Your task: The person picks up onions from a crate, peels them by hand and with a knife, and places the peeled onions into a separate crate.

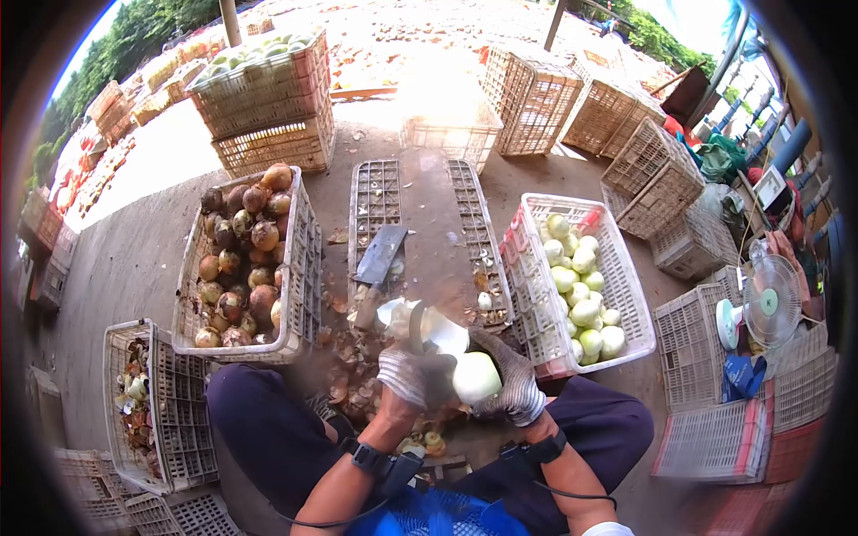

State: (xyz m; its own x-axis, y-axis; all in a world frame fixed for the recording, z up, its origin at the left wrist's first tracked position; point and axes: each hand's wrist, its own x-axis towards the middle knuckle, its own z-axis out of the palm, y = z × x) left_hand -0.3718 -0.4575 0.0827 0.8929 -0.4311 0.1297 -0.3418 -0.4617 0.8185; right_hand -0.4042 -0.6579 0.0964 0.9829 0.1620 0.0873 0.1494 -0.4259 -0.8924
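A peeled, pale onion (476, 377) sits between my two gloved hands. My right hand (511, 380) wraps round its right side. At its left side is my left hand (416, 371), fingers curled and blurred; what they hold, if anything, I cannot make out. Just beyond the hands lies a shiny white thing (442, 330), too glary to tell. A cleaver (382, 255) rests flat on the low bench (429, 205). Unpeeled brown onions (264, 235) fill the crate (306, 259) on the left. Peeled onions (585, 313) lie in the white crate (630, 299) on the right.
Onion skins (335, 357) litter the floor between my legs. A crate of scraps (165, 429) stands at the lower left. Stacked crates (268, 107) stand beyond the bench and along the right, where a fan (770, 301) also stands.
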